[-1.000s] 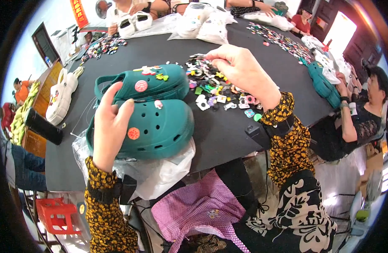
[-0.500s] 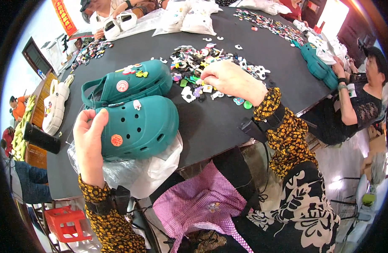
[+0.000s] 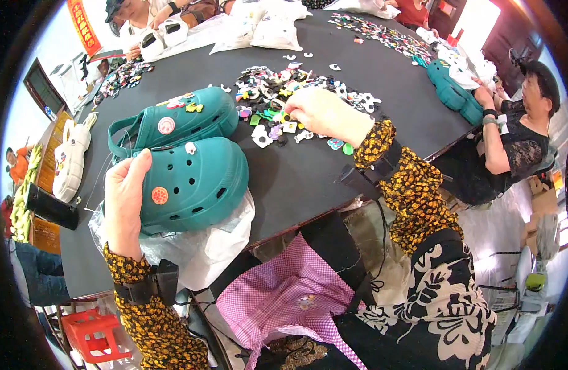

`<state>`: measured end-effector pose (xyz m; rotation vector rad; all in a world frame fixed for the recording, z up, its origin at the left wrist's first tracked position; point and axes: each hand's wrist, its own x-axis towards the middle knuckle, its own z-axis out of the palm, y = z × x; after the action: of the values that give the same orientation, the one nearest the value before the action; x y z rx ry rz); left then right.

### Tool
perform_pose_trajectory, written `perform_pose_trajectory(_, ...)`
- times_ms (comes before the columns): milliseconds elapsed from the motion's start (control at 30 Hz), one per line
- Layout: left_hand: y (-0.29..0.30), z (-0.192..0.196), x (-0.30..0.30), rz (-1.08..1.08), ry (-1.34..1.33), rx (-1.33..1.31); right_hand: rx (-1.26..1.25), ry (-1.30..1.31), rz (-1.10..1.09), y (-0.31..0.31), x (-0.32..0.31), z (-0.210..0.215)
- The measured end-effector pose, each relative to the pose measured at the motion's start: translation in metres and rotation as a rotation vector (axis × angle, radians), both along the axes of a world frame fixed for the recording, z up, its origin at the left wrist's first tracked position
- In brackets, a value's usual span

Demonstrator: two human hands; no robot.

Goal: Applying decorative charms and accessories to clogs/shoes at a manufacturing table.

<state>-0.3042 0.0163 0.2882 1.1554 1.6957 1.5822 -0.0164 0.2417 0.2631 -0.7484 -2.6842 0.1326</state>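
Observation:
My left hand (image 3: 125, 197) is closed on the heel side of the near green clog (image 3: 205, 176), thumb on top. That clog carries an orange round charm (image 3: 159, 195) and a small pale charm (image 3: 190, 148). Just beyond it lies the far green clog (image 3: 217, 114), with a pink round charm (image 3: 166, 126) and a yellow charm (image 3: 194, 107) among others. My right hand (image 3: 324, 114) reaches into the pile of shoe charms (image 3: 275, 80), fingertips pinched together at its near edge. Whatever is between those fingertips, if anything, cannot be made out.
Clear plastic wrapping (image 3: 225, 231) lies under the near clog. At the left table edge are a white clog (image 3: 71, 161) and a black box-like object (image 3: 51, 206). White bags (image 3: 275, 36) stand across the table. A co-worker (image 3: 512, 117) sits at right by green clogs (image 3: 450, 92).
The whole view has shifted, so the table and its contents appear farther left. My left hand stays on the near clog, and my right hand remains at the charm pile.

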Motion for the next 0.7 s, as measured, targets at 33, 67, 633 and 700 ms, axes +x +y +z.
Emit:
perform_pose_trajectory(33, 0.0, -0.001, -0.001, -0.007, -0.009, -0.002, 0.015, 0.003, 0.009, 0.001, -0.004, -0.005)
perform_pose_trajectory(67, 0.0, -0.001, -0.002, -0.012, -0.018, -0.005, 0.018, 0.063, 0.028, 0.003, -0.008, -0.012)
perform_pose_trajectory(633, 0.004, -0.001, -0.003, 0.022, 0.021, -0.01, 0.198, 0.103, 0.127, 0.0, -0.013, -0.017)
perform_pose_trajectory(700, 0.001, 0.002, 0.002, 0.052, 0.012, -0.018, 0.171, 0.175, 0.167, -0.002, -0.014, -0.014)
